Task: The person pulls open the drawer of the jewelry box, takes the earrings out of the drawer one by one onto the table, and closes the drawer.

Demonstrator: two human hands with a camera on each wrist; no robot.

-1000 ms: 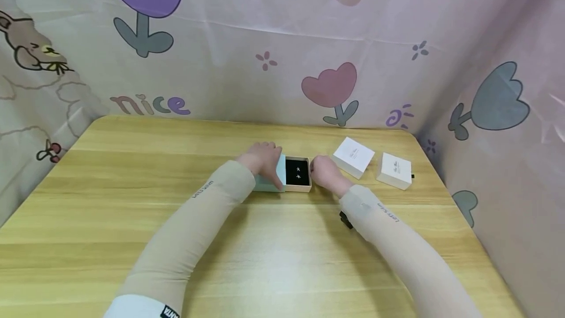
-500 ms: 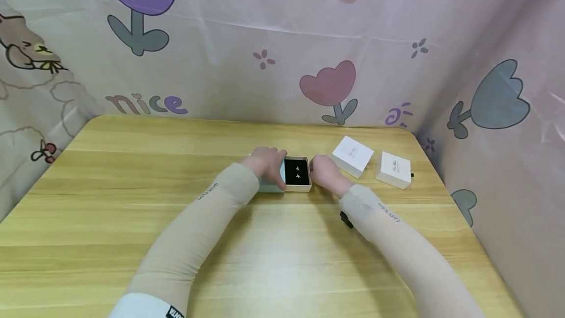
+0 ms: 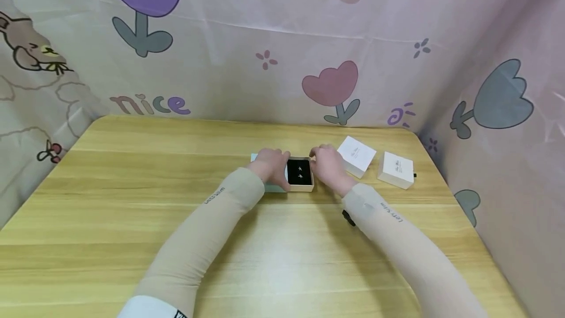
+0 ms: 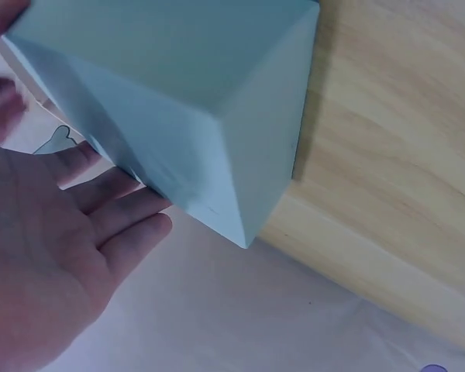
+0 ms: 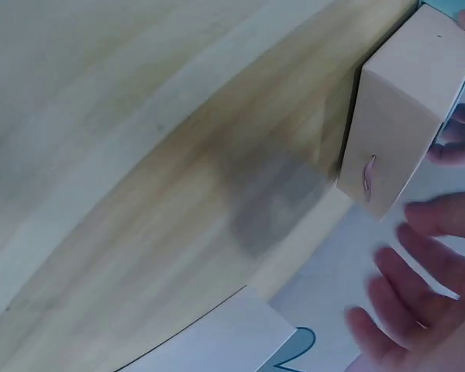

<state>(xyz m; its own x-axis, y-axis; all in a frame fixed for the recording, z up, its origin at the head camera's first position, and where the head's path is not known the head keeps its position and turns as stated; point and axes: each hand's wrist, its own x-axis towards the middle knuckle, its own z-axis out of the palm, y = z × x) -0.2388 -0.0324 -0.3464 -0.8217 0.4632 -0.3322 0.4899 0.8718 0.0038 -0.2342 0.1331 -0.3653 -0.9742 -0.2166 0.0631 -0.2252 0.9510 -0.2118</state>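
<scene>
A light blue box sleeve (image 4: 155, 139) lies on the table, with a pale drawer (image 5: 395, 108) slid partway out of its right end. Inside the drawer is a black insert (image 3: 293, 172) bearing two small star-like pieces (image 3: 300, 176), probably earrings. My left hand (image 3: 272, 165) grips the sleeve across its width, thumb on the near side and fingers on the far side. Just off the drawer's right end is my right hand (image 3: 328, 166). Its fingers (image 5: 399, 291) are relaxed and apart from the small ribbon pull (image 5: 368, 178), holding nothing.
Two white boxes, one tilted at the back (image 3: 356, 156) and one farther right with a black tab (image 3: 396, 170), stand right of my right hand. Behind the wooden table (image 3: 154, 161) hangs a printed cloth (image 3: 229, 77).
My right hand has let go of the drawer's pull and its fingers have loosened. My left hand has shifted right along the sleeve toward the drawer. The drawer is about as far out as before.
</scene>
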